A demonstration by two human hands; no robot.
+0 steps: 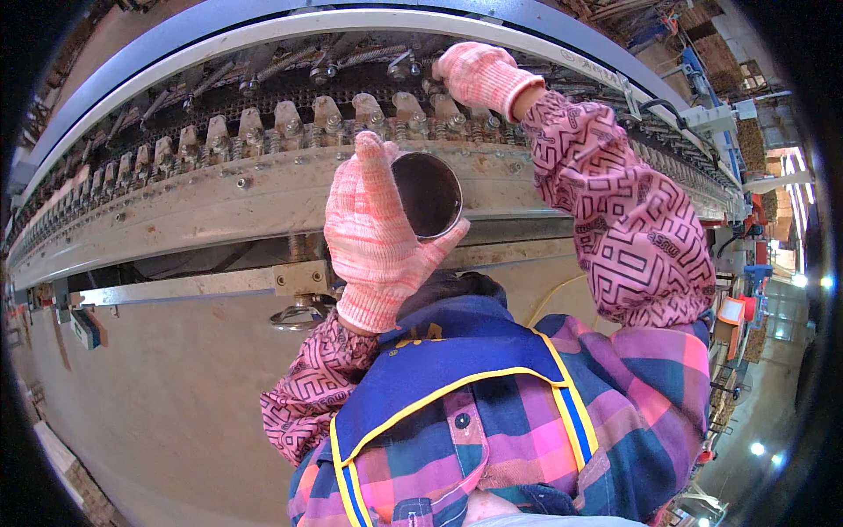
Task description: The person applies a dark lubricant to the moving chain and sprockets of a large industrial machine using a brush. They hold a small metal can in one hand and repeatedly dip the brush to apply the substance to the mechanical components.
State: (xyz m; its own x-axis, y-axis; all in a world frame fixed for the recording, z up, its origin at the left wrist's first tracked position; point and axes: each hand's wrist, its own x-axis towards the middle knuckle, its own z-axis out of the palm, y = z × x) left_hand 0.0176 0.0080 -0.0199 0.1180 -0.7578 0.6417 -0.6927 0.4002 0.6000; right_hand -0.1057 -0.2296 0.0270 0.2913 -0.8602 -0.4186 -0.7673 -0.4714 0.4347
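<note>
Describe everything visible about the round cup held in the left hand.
The round cup is a small, dark, cylindrical container with a thin, metallic-looking rim. Its open mouth faces the camera, and the inside looks dark brown; whether it holds anything cannot be told. The gloved left hand cradles it, fingers up its left side and thumb under its lower edge. It is held in front of the machine's pale rail.

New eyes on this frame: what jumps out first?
The pink knitted gloves. The left hand, mid-frame, holds a dark round can tilted so its open mouth shows; the right hand reaches up to the row of metal clips along the machine's long curved rail. Below, a bright plaid shirt under a blue apron fills the bottom.
</note>
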